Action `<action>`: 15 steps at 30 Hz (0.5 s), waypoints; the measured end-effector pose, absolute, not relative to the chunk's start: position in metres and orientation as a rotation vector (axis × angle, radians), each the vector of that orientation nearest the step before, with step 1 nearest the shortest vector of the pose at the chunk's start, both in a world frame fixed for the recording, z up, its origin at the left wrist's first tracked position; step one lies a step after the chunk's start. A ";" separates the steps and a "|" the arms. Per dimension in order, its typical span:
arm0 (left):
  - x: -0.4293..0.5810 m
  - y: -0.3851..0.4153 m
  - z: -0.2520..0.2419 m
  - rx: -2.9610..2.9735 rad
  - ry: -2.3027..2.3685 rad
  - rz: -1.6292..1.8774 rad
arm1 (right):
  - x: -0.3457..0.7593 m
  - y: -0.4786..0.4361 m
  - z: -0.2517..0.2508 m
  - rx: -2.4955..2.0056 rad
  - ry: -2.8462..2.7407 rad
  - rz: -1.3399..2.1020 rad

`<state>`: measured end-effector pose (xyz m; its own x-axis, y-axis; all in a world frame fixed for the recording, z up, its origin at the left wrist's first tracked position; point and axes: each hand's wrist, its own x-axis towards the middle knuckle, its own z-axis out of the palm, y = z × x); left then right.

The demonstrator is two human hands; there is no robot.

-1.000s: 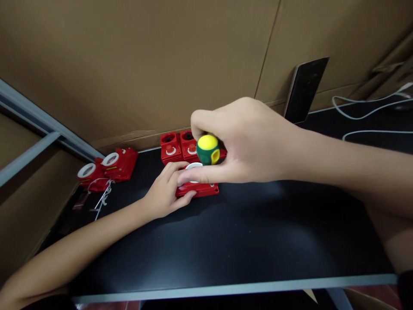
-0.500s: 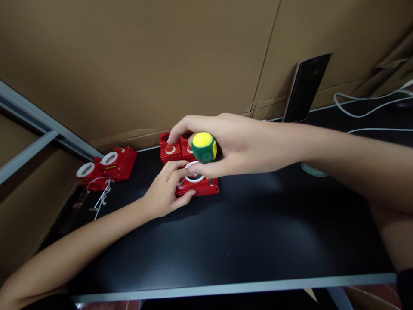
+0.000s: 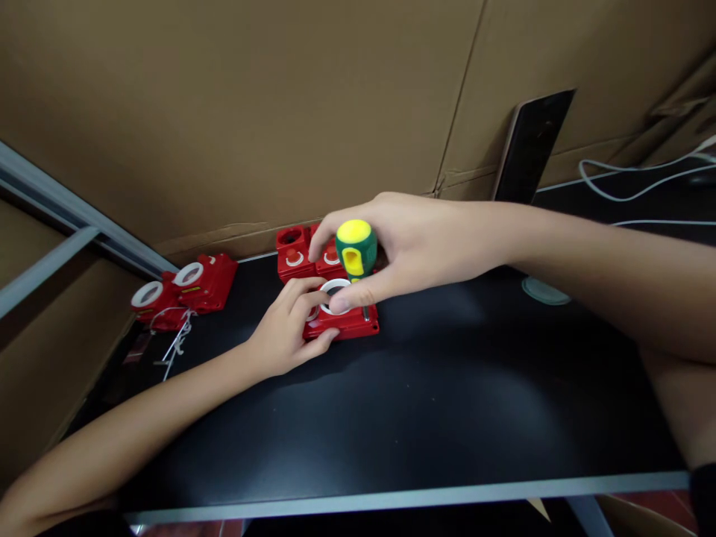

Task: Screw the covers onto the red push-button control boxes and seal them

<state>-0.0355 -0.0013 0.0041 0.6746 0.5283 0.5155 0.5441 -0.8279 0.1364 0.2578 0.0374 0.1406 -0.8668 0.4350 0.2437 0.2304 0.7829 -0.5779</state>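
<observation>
My right hand (image 3: 417, 246) is wrapped round a screwdriver (image 3: 356, 250) with a green and yellow handle, held upright. Its metal shaft comes down on the right corner of a red plastic box (image 3: 347, 321) with a white ring on top. My left hand (image 3: 285, 328) grips the left side of that box and holds it on the black table (image 3: 391, 418). Two more red boxes (image 3: 296, 253) stand just behind it, against the cardboard wall.
Two red box covers with white rings (image 3: 187, 287) lie at the far left, with small metal parts (image 3: 176, 343) in front of them. A dark phone (image 3: 531, 149) leans on the cardboard at the back right. White cables (image 3: 643, 183) and a round disc (image 3: 545, 291) lie to the right.
My right hand has lowered and moved away from me, and the screwdriver handle has turned and tipped upright. My left hand and the red box have stayed in place.
</observation>
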 end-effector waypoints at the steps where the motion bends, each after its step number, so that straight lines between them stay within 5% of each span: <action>1: -0.036 -0.001 0.004 -2.851 -0.919 -0.862 | 0.256 0.036 0.140 -0.526 -2.599 0.786; 15: -0.033 -0.002 0.006 -2.849 -0.887 -0.883 | 0.260 0.045 0.136 -0.334 -2.679 0.969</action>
